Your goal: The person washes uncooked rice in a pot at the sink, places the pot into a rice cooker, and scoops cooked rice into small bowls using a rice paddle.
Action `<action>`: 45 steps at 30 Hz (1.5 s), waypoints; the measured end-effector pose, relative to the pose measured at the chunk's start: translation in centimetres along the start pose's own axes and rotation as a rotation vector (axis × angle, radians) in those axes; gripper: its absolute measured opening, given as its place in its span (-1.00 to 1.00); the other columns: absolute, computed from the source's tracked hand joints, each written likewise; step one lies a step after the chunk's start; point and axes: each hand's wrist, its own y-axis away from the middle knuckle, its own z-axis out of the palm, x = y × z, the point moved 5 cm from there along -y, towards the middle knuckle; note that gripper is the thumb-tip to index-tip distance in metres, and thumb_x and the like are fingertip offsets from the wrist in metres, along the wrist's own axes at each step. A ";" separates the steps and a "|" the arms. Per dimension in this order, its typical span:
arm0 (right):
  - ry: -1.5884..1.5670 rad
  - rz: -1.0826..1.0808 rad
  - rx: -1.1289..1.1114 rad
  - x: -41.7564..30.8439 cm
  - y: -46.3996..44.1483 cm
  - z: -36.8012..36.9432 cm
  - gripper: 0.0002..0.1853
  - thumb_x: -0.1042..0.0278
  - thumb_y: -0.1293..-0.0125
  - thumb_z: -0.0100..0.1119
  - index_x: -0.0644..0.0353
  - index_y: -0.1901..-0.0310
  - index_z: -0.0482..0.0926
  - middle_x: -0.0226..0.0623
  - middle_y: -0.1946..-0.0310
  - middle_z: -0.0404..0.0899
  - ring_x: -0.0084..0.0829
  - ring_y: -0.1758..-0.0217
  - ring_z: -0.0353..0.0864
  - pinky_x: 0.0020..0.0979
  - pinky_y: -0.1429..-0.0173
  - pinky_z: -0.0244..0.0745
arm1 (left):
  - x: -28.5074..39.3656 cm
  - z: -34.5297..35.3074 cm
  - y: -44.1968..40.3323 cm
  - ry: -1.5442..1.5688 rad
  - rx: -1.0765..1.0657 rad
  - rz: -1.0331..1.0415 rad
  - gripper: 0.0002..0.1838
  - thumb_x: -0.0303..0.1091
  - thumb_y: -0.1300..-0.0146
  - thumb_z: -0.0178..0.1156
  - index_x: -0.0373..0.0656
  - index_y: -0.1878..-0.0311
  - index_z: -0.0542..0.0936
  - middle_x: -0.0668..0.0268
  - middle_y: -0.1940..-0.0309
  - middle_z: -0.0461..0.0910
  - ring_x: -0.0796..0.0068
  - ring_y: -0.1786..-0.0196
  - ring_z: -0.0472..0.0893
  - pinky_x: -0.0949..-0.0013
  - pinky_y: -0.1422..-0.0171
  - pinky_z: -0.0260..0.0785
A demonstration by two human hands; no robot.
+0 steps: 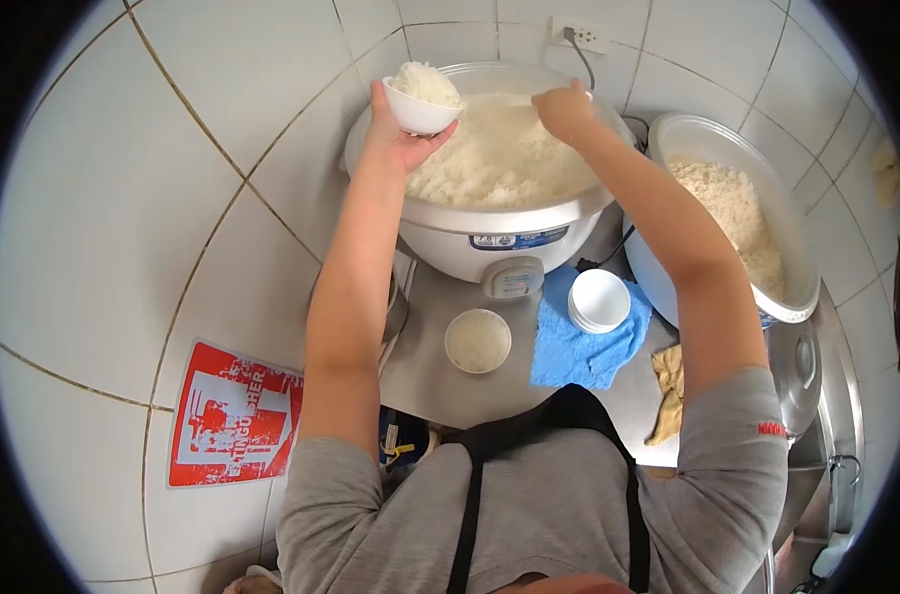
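My left hand (396,134) is wrapped round a small white bowl (422,117) heaped with cooked rice (425,83), held above the left rim of a large white rice cooker (450,243). Cooked rice (509,163) fills much of the cooker, with some steam over it. My right hand (567,109) is closed above the cooker's far right side; whatever its fingers hold is hidden. Below the cooker, another bowl of rice (478,342) stands on the metal counter (430,297). A stack of white bowls (599,300) rests on a blue cloth (559,351).
To the right stands a second large pot (792,302) containing brownish rice (737,208). A tan cloth (668,391) lies near the counter's front, beside a metal lid (795,371). Tiled walls close in the back and left; a power cord runs to a wall outlet (580,35).
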 end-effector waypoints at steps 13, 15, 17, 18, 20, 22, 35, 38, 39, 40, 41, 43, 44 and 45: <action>-0.513 -0.325 -0.580 -2.6 0.8 0.8 -0.69 0.35 -0.09 0.05 -0.02 0.10 0.63 -0.42 0.52 0.48 -0.53 0.46 0.42 -0.27 0.18 0.26 | 2.0 -1.2 2.7 0.001 -0.014 0.042 -0.28 0.30 -0.27 -0.27 -0.08 -0.26 0.23 0.10 -0.23 0.24 0.07 -0.24 0.27 -0.02 -0.25 0.22; -0.692 -0.218 -0.630 -0.9 1.2 1.2 -0.71 0.33 -0.10 0.05 0.05 0.13 0.63 -0.44 0.61 0.41 -0.56 0.55 0.34 -0.41 0.37 0.24 | 2.2 -1.7 2.6 -0.022 -0.001 0.024 -0.28 0.32 -0.25 -0.25 -0.08 -0.25 0.25 0.11 -0.22 0.25 0.09 -0.24 0.28 -0.01 -0.24 0.23; -0.894 -0.049 -0.544 1.6 1.2 1.6 -0.74 0.31 -0.13 0.06 0.11 0.15 0.62 -0.45 0.66 0.36 -0.57 0.61 0.28 -0.50 0.53 0.13 | 2.3 -2.1 2.8 -0.049 0.036 -0.011 -0.27 0.34 -0.23 -0.23 -0.07 -0.23 0.27 0.12 -0.22 0.25 0.11 -0.23 0.29 0.01 -0.22 0.23; -0.898 -0.060 -0.489 2.5 0.5 1.2 -0.73 0.31 -0.15 0.05 0.13 0.14 0.61 -0.44 0.65 0.38 -0.57 0.61 0.29 -0.48 0.53 0.16 | 2.3 -2.1 2.7 -0.067 0.033 -0.015 -0.26 0.34 -0.23 -0.24 -0.07 -0.23 0.27 0.12 -0.22 0.26 0.11 -0.23 0.29 0.00 -0.22 0.24; -0.906 -0.081 -0.381 3.2 -0.5 -0.7 -0.73 0.30 -0.19 0.03 0.16 0.10 0.58 -0.43 0.63 0.42 -0.56 0.63 0.29 -0.45 0.54 0.22 | 1.8 -2.2 2.4 -0.103 0.029 -0.026 -0.26 0.35 -0.23 -0.26 -0.07 -0.24 0.27 0.13 -0.22 0.27 0.10 -0.24 0.29 -0.01 -0.24 0.25; -0.930 -0.004 -0.225 2.7 -0.3 -3.6 -0.72 0.30 -0.20 0.04 0.18 0.08 0.56 -0.39 0.60 0.47 -0.53 0.60 0.37 -0.43 0.52 0.32 | 0.8 -1.6 2.0 -0.101 0.044 -0.038 -0.26 0.35 -0.23 -0.26 -0.06 -0.23 0.27 0.13 -0.21 0.28 0.11 -0.23 0.30 -0.01 -0.24 0.25; -0.316 -0.316 0.517 -4.7 6.4 -8.1 -0.53 0.52 -0.15 0.00 0.17 -0.16 0.37 -0.05 0.08 0.51 -0.16 0.24 0.56 -0.20 0.18 0.47 | -0.5 1.8 -0.4 -0.013 -0.039 -0.044 -0.25 0.33 -0.26 -0.37 -0.10 -0.22 0.28 0.08 -0.18 0.29 0.06 -0.18 0.35 -0.01 -0.17 0.33; -0.724 0.002 0.300 -0.1 5.6 -10.5 -0.57 0.46 -0.18 0.01 0.12 -0.14 0.41 -0.10 0.12 0.53 -0.17 0.23 0.54 -0.21 0.17 0.41 | -0.5 1.3 -0.3 -0.008 -0.109 -0.099 -0.27 0.34 -0.24 -0.35 -0.06 -0.20 0.31 0.10 -0.15 0.34 0.04 -0.14 0.39 0.01 -0.12 0.35; -0.697 -0.022 0.317 0.2 4.9 -10.0 -0.58 0.45 -0.18 0.01 0.11 -0.13 0.43 -0.11 0.15 0.53 -0.20 0.25 0.53 -0.23 0.17 0.40 | -0.6 1.3 -0.3 -0.040 -0.154 -0.134 -0.28 0.33 -0.24 -0.34 -0.07 -0.20 0.32 0.10 -0.15 0.34 0.03 -0.14 0.39 0.02 -0.11 0.36; -0.672 -0.044 0.334 0.1 4.4 -9.8 -0.59 0.44 -0.19 0.01 0.10 -0.12 0.44 -0.12 0.19 0.54 -0.23 0.27 0.52 -0.25 0.17 0.38 | -0.7 1.3 -0.4 -0.074 -0.198 -0.170 -0.28 0.32 -0.24 -0.33 -0.07 -0.19 0.33 0.10 -0.15 0.35 0.02 -0.13 0.39 0.03 -0.11 0.37; -0.645 -0.067 0.352 0.1 4.1 -9.5 -0.60 0.43 -0.20 0.00 0.08 -0.11 0.46 -0.14 0.22 0.55 -0.26 0.28 0.52 -0.27 0.17 0.37 | -0.9 1.4 -0.4 -0.107 -0.244 -0.204 -0.29 0.31 -0.24 -0.33 -0.08 -0.19 0.33 0.10 -0.15 0.35 0.01 -0.13 0.40 0.04 -0.10 0.38; -0.528 -0.178 0.409 -1.0 5.0 -10.1 -0.58 0.46 -0.19 -0.01 -0.01 -0.12 0.46 -0.17 0.14 0.55 -0.20 0.16 0.53 -0.25 0.12 0.42 | -1.4 1.3 -0.9 -0.112 -0.244 -0.200 -0.28 0.32 -0.24 -0.34 -0.08 -0.19 0.34 0.09 -0.14 0.36 -0.04 -0.11 0.40 0.05 -0.09 0.39; -0.465 -0.237 0.441 -1.9 5.7 -10.8 -0.56 0.48 -0.18 -0.01 -0.06 -0.12 0.46 -0.18 0.11 0.55 -0.17 0.10 0.54 -0.24 0.09 0.44 | -1.4 1.5 -1.1 -0.114 -0.246 -0.192 -0.27 0.32 -0.24 -0.35 -0.09 -0.18 0.35 0.08 -0.14 0.36 -0.06 -0.10 0.40 0.06 -0.09 0.39; -0.467 -0.227 0.433 -2.4 6.3 -10.9 -0.56 0.48 -0.18 -0.01 -0.05 -0.12 0.46 -0.18 0.11 0.55 -0.17 0.09 0.54 -0.24 0.09 0.44 | -1.2 1.4 -1.3 -0.105 -0.235 -0.186 -0.27 0.32 -0.24 -0.35 -0.09 -0.19 0.34 0.08 -0.14 0.36 -0.08 -0.10 0.40 0.06 -0.08 0.39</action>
